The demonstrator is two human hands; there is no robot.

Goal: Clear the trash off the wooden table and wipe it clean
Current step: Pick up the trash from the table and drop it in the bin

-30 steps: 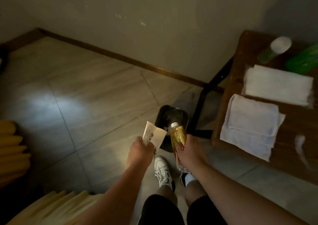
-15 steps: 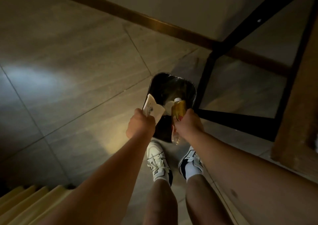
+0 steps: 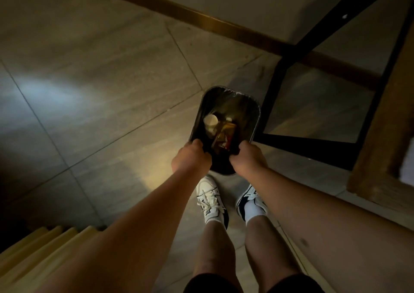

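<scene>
A black trash bin (image 3: 253,104) lined with a dark bag stands on the tiled floor in front of my feet. Inside it lie a paper cup (image 3: 210,120), a yellow-labelled bottle (image 3: 227,131) and a slip of paper. My left hand (image 3: 191,158) and my right hand (image 3: 248,160) hover over the bin's near rim, fingers pointing down into it with nothing visible in them. The wooden table (image 3: 389,118) shows only as an edge at the right.
The table's black metal frame (image 3: 313,146) stands just right of the bin. A wooden skirting board (image 3: 201,21) runs along the wall beyond. Yellow ribbed cushioning (image 3: 42,250) fills the lower left. My white shoes (image 3: 211,198) are right behind the bin.
The paper has left my left hand and the bottle has left my right hand; both now lie in the bin. My hands have dropped lower over the near rim.
</scene>
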